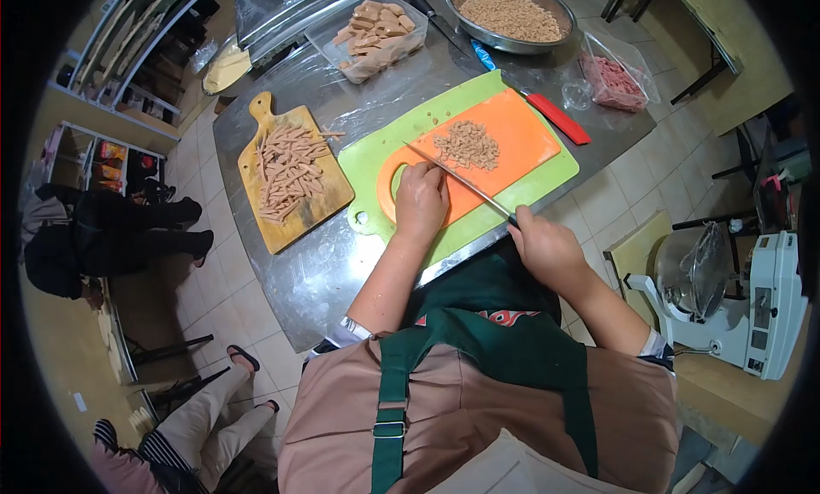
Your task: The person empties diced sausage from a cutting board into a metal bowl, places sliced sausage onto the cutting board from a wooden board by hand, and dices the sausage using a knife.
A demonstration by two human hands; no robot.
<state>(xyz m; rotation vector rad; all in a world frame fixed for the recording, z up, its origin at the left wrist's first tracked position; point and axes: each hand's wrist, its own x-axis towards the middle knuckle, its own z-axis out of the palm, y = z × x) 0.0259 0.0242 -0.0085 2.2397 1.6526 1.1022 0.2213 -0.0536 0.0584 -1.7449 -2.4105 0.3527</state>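
Note:
My right hand (542,242) is closed round the dark handle of a long knife (470,185), whose blade slants up to the left across the orange board (512,165). My left hand (421,195) lies beside the blade near the board's handle hole, fingers curled together; what they hold, if anything, is hidden. Small chopped brown pieces (468,146) lie just beyond the blade. The orange board rests on a larger green board (363,174). To the left, a wooden board (333,189) carries a pile of brown strips (286,169).
At the table's (256,280) far side stand a clear tub (397,57) of brown chunks, a metal bowl (457,24) of chopped bits and a bag of pink meat (617,82). A red-handled tool (559,118) lies right. A mixer (769,306) stands right; two people are left.

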